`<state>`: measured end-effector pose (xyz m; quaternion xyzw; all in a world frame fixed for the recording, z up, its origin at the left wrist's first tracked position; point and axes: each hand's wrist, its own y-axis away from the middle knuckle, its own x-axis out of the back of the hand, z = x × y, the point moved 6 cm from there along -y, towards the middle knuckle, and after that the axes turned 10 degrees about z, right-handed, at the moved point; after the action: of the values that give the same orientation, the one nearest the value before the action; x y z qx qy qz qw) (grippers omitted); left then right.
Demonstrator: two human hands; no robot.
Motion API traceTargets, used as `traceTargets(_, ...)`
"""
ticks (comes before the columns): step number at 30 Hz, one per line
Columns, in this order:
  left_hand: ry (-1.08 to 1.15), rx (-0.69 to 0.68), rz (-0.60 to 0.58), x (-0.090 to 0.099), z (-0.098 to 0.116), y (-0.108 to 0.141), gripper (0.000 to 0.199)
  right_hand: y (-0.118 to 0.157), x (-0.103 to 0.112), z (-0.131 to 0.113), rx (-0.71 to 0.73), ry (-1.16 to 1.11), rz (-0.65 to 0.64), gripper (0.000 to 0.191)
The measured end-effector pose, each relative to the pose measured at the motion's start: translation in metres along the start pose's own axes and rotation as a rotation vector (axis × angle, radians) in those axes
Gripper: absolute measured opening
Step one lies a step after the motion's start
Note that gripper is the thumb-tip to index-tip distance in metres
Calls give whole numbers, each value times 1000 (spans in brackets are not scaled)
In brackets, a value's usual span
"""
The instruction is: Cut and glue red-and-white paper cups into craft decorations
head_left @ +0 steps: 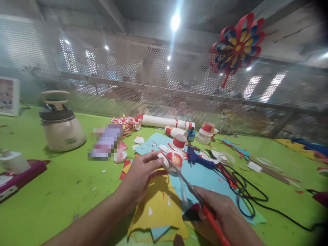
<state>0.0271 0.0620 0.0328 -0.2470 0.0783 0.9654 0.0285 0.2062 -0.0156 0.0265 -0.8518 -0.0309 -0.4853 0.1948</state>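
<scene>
My left hand pinches a small white paper piece at its fingertips, beside a red and white paper cup. Red-handled scissors are in my right hand, their blades reaching up and left to the white piece. A second red and white cup stands just behind the first. Under my hands lie a yellow sheet with small white scraps and a light blue sheet.
A blue glue gun with black cable lies right of the cups. Stacked cups and a long white tube are behind. At left stand a beige jug and a purple power strip. A paper flower hangs above.
</scene>
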Motion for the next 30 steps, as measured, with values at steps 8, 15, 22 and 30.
traceTargets(8, -29, 5, -7, -2, 2, 3, 25, -1, 8, -9, -29, -64, 62, 22)
traceTargets(15, 18, -68, 31, -1, 10, 3, 39, -3, 10, -6, -15, -117, 65, 32)
traceTargets(22, -28, -117, 59, 3, 13, 3, 53, -1, 9, -7, -32, -82, 18, 27)
traceTargets(30, -54, -81, 0, 0, 4, 3, 55, 4, 4, 3, -36, -8, 7, 35)
